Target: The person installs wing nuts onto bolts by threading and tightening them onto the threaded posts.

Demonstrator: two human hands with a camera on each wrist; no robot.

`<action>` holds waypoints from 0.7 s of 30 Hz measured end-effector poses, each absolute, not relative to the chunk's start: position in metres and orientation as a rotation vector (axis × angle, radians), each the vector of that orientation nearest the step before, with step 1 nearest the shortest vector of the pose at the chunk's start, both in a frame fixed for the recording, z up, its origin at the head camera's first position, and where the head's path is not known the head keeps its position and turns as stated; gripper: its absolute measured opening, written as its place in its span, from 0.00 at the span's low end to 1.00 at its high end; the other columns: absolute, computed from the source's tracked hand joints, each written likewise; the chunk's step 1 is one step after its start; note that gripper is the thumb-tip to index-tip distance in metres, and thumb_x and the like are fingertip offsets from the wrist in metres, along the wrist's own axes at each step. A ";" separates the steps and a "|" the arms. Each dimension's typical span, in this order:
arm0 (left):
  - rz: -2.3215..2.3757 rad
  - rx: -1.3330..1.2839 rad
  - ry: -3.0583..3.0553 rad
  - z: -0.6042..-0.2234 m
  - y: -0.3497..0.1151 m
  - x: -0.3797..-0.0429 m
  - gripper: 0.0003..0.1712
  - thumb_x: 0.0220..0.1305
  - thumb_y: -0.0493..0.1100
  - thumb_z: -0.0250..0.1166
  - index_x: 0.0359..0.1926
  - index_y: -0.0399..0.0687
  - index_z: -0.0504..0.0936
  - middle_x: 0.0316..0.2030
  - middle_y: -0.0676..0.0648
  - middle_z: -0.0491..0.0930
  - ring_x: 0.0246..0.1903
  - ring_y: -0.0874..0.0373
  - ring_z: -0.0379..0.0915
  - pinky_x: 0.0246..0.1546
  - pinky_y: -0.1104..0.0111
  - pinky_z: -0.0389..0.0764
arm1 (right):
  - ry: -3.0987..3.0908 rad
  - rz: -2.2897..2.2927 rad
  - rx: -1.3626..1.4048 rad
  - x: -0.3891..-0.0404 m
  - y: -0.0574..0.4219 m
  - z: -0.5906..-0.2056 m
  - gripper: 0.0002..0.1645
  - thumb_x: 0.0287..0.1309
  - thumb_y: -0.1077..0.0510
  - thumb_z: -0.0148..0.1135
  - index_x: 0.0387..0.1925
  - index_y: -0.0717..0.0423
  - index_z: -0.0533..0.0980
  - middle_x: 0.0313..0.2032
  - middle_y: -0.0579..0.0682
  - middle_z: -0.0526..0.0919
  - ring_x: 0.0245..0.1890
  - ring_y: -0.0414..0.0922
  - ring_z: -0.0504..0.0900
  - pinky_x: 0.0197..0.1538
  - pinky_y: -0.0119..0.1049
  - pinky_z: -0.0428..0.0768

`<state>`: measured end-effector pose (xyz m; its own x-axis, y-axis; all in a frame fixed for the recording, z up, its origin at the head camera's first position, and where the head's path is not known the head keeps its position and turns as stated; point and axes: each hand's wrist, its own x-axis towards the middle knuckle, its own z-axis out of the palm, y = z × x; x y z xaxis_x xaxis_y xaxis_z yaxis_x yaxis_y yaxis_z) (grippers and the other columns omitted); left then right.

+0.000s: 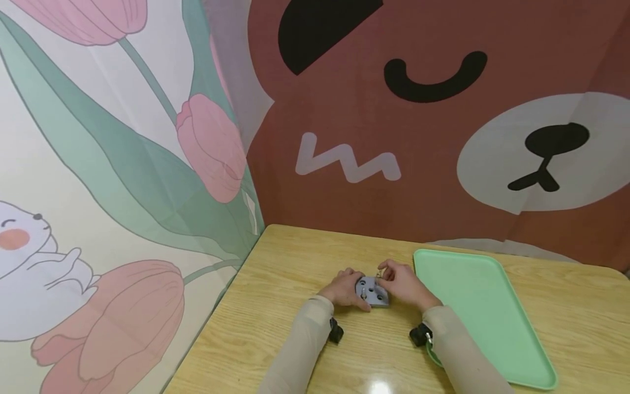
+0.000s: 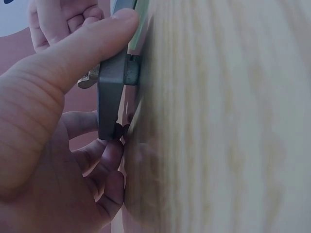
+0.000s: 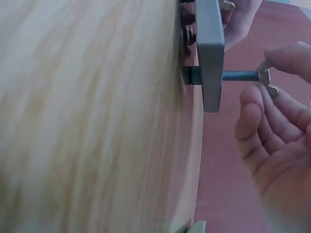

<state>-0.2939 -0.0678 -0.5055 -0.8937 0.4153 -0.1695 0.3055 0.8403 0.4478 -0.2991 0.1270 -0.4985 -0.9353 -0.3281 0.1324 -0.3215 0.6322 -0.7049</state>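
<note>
A grey metal plate (image 1: 376, 301) with several holes stands slightly above the wooden table on bolt heads (image 3: 194, 75) that protrude underneath. My left hand (image 1: 344, 289) holds the plate by its left side, thumb along the near edge and fingers around the far side. With thumb and fingertips, my right hand (image 1: 404, 283) pinches a brass-coloured wing nut (image 3: 264, 74) near the top end of an upright threaded bolt (image 3: 240, 75). A gap of bare thread shows between this nut and the plate. Another wing nut (image 2: 87, 80) sits close to the plate near my left thumb.
A light green tray (image 1: 482, 306) lies on the table to the right, partly under my right forearm. The wooden table (image 1: 275, 273) meets a printed cloth backdrop (image 1: 334, 208) at its back and left. Small black wrist cameras (image 1: 336, 331) are strapped to both wrists.
</note>
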 end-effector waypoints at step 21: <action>0.608 0.559 2.753 -0.505 -0.068 -0.293 0.50 0.31 0.68 0.69 0.59 0.61 0.64 0.49 0.56 0.62 0.44 0.61 0.58 0.40 0.68 0.65 | 2.904 -1.159 -0.525 -0.299 0.125 -0.499 0.13 0.46 0.50 0.65 0.19 0.49 0.70 0.17 0.44 0.71 0.18 0.41 0.68 0.23 0.35 0.68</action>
<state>-0.2933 -0.0678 -0.5048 -0.8902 0.4217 -0.1721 0.3100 0.8378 0.4494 -0.2990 0.1252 -0.4986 -0.9447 -0.2927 0.1477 -0.3140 0.6782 -0.6644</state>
